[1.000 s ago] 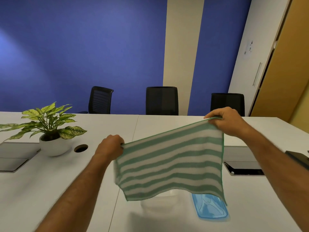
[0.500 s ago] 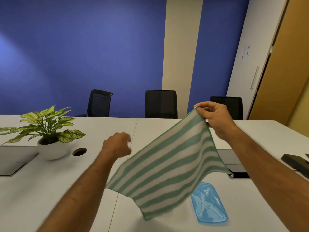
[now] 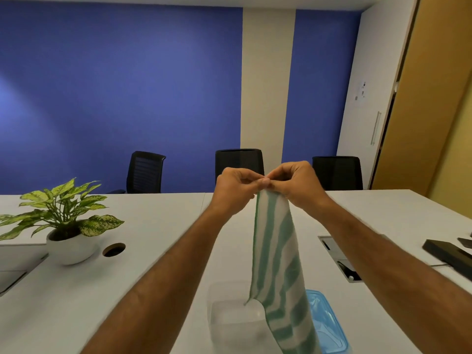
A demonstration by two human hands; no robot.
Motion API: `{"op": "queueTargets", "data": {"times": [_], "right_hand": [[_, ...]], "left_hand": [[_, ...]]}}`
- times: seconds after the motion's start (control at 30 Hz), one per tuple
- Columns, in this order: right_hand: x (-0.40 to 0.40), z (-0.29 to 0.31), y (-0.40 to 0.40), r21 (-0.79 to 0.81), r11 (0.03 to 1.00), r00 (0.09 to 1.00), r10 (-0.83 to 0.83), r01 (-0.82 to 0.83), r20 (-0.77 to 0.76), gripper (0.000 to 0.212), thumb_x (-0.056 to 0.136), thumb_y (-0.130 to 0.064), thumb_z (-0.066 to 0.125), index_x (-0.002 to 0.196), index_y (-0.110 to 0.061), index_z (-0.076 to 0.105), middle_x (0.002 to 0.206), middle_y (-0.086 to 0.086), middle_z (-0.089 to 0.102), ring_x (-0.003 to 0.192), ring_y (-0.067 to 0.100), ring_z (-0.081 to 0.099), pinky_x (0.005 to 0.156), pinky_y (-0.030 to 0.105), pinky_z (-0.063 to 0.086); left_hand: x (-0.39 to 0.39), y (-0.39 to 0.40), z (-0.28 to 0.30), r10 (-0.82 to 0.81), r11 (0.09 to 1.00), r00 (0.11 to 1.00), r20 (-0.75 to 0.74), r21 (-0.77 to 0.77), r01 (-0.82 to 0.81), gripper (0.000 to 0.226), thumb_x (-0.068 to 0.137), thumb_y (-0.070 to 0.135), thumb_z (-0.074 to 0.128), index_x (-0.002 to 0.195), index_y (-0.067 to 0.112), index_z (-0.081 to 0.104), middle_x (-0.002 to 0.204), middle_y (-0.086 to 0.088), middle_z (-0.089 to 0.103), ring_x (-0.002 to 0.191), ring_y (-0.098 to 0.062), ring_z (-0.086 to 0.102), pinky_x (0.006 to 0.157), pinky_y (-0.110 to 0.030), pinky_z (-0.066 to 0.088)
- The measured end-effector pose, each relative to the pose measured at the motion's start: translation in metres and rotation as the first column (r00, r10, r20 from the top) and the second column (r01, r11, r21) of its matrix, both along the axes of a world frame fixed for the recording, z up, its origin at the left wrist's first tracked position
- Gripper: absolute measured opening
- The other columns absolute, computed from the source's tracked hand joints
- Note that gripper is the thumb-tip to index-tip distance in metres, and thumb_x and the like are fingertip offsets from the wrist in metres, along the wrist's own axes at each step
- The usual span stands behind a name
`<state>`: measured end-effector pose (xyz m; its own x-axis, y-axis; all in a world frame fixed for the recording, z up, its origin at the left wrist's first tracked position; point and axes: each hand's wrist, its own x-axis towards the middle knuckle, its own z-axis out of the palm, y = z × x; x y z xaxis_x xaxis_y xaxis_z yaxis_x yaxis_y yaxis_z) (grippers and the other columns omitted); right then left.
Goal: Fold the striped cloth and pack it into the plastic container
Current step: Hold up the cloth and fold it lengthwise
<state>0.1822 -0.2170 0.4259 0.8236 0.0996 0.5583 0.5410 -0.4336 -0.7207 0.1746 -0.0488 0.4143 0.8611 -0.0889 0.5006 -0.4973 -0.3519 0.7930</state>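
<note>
The green-and-white striped cloth [image 3: 278, 264] hangs straight down in a narrow doubled strip above the table. My left hand [image 3: 236, 190] and my right hand [image 3: 293, 183] meet fingertip to fingertip at its top and both pinch the upper corners together. Below the cloth stands the clear plastic container [image 3: 229, 325], open; the cloth's lower end drapes in front of its right side. The blue lid [image 3: 329, 325] lies flat just right of the container, partly hidden by the cloth.
A potted plant [image 3: 63, 226] in a white pot stands at the left of the white table [image 3: 153, 277], beside a round cable hole [image 3: 114, 249]. A cable hatch [image 3: 337, 256] and black devices [image 3: 449, 254] lie at the right. Three black chairs [image 3: 238, 166] line the far side.
My left hand had let go of its corner; it has now come up to my right hand, and the spread cloth has swung into a narrow hanging fold held by both hands.
</note>
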Motion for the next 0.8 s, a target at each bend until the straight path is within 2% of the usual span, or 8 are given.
{"op": "queueTargets", "data": {"times": [0.1,0.2,0.27,0.37,0.57,0.7,0.8], "right_hand": [[0.0,-0.001,-0.004,-0.038,0.998,0.999,0.041,-0.042,-0.014,0.018,0.065,-0.046,0.081,0.068,-0.031,0.071,0.072,-0.01,0.072,0.069,0.007,0.07,0.065,0.022,0.059],[-0.001,-0.001,-0.009,-0.038,0.993,0.992,0.112,-0.115,-0.056,0.045,0.05,-0.066,0.075,0.073,-0.027,0.074,0.074,-0.007,0.074,0.073,0.011,0.071,0.067,0.025,0.061],[0.001,-0.002,-0.015,-0.055,0.987,0.986,0.146,-0.151,-0.078,0.04,0.054,-0.06,0.078,0.075,-0.026,0.076,0.076,-0.006,0.075,0.076,0.013,0.072,0.069,0.027,0.062],[0.007,-0.006,-0.028,-0.109,0.982,0.984,0.141,-0.153,-0.107,0.009,0.069,-0.036,0.083,0.069,-0.031,0.076,0.074,-0.008,0.075,0.074,0.012,0.072,0.068,0.025,0.06],[0.016,-0.015,-0.064,-0.228,0.971,0.986,0.038,-0.075,-0.165,0.009,0.073,-0.027,0.083,0.068,-0.032,0.077,0.075,-0.004,0.077,0.076,0.017,0.072,0.073,0.03,0.06],[0.023,-0.016,-0.091,-0.303,0.953,0.982,-0.07,0.014,-0.176,0.012,0.071,-0.028,0.084,0.066,-0.035,0.076,0.072,-0.008,0.076,0.073,0.009,0.071,0.068,0.023,0.055],[0.027,-0.015,-0.11,-0.352,0.935,0.972,-0.129,0.053,-0.195,0.01,0.073,-0.026,0.083,0.069,-0.032,0.077,0.074,-0.006,0.075,0.073,0.013,0.071,0.065,0.023,0.055]], "left_hand": [[0.0,0.0,-0.001,0.002,1.0,1.0,-0.015,-0.01,-0.003,0.024,0.083,0.028,0.076,0.095,0.008,0.079,0.084,-0.007,0.077,0.079,-0.02,0.072,0.075,-0.035,0.063],[0.002,-0.001,0.001,0.004,1.0,1.0,-0.027,0.01,-0.004,0.022,0.084,0.027,0.076,0.093,0.008,0.078,0.082,-0.008,0.076,0.077,-0.02,0.071,0.073,-0.033,0.062],[0.003,0.001,0.001,0.025,1.0,1.0,-0.016,0.018,-0.025,0.02,0.085,0.027,0.075,0.09,0.008,0.077,0.081,-0.006,0.075,0.077,-0.021,0.071,0.072,-0.032,0.062],[0.008,0.011,0.002,0.101,0.994,0.995,0.014,0.039,-0.101,0.012,0.086,0.028,0.074,0.083,0.016,0.074,0.076,0.002,0.071,0.071,-0.013,0.066,0.07,-0.028,0.059],[0.019,0.049,0.008,0.251,0.968,0.966,0.06,-0.017,-0.25,0.009,0.088,0.027,0.071,0.083,0.02,0.071,0.082,-0.004,0.073,0.078,-0.023,0.07,0.077,-0.045,0.062],[0.024,0.075,0.009,0.342,0.939,0.934,0.1,-0.019,-0.342,0.011,0.089,0.027,0.071,0.083,0.017,0.071,0.074,0.004,0.068,0.07,-0.016,0.067,0.075,-0.044,0.063],[0.028,0.091,0.008,0.404,0.915,0.908,0.112,-0.034,-0.403,0.014,0.089,0.029,0.071,0.082,0.016,0.071,0.069,0.009,0.065,0.065,-0.012,0.063,0.073,-0.044,0.062]]}}
